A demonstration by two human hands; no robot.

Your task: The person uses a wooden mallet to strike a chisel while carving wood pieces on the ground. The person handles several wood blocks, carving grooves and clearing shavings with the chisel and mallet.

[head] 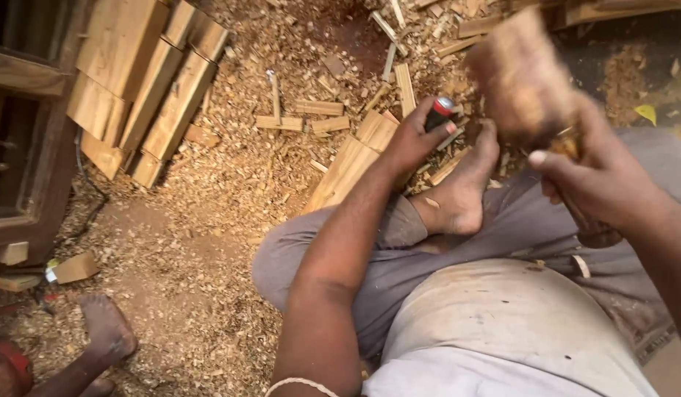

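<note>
Left hand wrapped tight round red-capped chisel, set on wood block beside bare foot. Right hand fist-closed on raised mallet, blurred, above right of chisel.

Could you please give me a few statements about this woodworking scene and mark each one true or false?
1. The left hand grips a chisel with a red-and-black handle. True.
2. The right hand is empty. False: it holds a wooden mallet, blurred.
3. Wood chips cover the floor. True.
4. The person wears shoes. False: the foot is bare.
5. Wooden blocks are stacked at the upper left. True.
</note>
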